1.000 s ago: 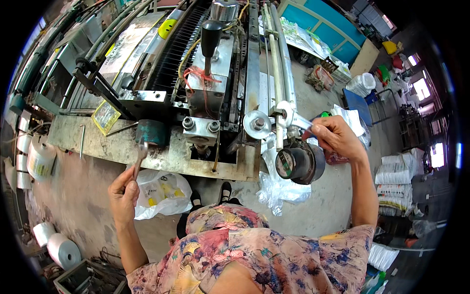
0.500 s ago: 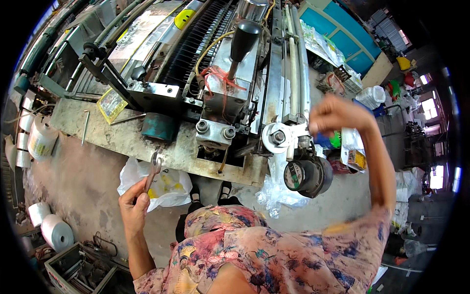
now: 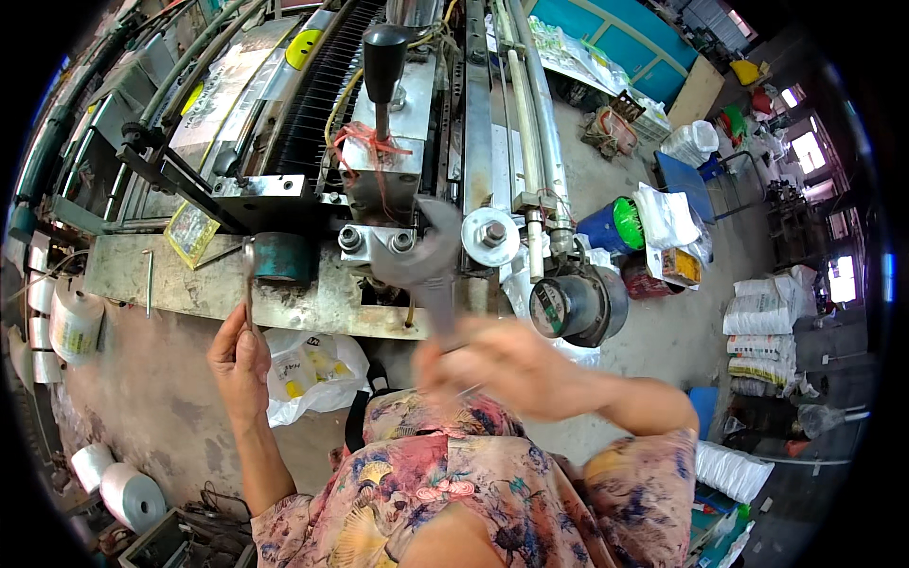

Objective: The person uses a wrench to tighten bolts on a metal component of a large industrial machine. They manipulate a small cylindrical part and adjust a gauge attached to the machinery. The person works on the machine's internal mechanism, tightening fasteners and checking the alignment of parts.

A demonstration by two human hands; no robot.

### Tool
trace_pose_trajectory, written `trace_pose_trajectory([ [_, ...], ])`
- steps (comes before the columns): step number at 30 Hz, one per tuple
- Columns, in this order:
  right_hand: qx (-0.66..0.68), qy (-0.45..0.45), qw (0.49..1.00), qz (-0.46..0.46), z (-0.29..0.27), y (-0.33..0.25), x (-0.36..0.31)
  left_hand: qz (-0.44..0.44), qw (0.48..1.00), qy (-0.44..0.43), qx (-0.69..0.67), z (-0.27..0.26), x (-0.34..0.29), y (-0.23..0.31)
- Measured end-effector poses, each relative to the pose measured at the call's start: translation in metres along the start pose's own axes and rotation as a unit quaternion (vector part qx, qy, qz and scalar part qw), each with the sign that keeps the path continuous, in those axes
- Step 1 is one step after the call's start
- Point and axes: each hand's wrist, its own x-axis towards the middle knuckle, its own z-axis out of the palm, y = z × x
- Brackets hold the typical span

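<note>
My left hand is closed on the handle of a small wrench, held upright in front of the machine's bench edge. A large open-jawed wrench is gripped in my right hand, which is blurred by motion. Its jaw points up and away from me, in front of the metal block with two bolts. To the right of that jaw, apart from it, is a round pale disc with a nut at its centre. A black-knobbed lever with red string around its base stands on the machine.
A round gauge-like drum juts out at the machine's right end. Below the bench hangs or lies a white plastic bag. Film rolls sit on the floor at left. Stacked white sacks and a blue bucket stand at right.
My right hand has swung left and toward me from beside the disc, bringing the large wrench away from it. My left hand has shifted slightly left, its small wrench now more upright.
</note>
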Motion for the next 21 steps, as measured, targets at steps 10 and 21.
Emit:
trace_pose_trajectory([
  [10, -0.257, -0.005, 0.946, 0.199, -0.172, -0.033, -0.013, -0.05, 0.994, 0.074, 0.06, 0.01, -0.042, -0.004],
  [21, -0.314, -0.061, 0.914, 0.25, -0.156, -0.034, 0.001, -0.058, 0.995, 0.074, 0.041, -0.012, -0.049, -0.007],
])
